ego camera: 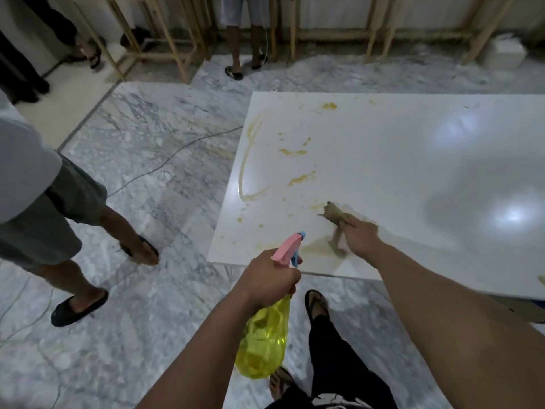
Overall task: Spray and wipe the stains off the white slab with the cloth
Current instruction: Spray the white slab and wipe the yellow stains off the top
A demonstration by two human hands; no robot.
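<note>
Our left hand [267, 280] squeezed the yellow bottle [264, 343] near the bench [413, 160] edge. Our right hand [361, 234] pinched the cloth [334, 215] on yellow stains [300, 178]. A dirty cloth could smear them wider.

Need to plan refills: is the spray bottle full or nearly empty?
Partly full. The bottle in the left hand shows liquid pooled in its lower part; exact level unclear.
</note>
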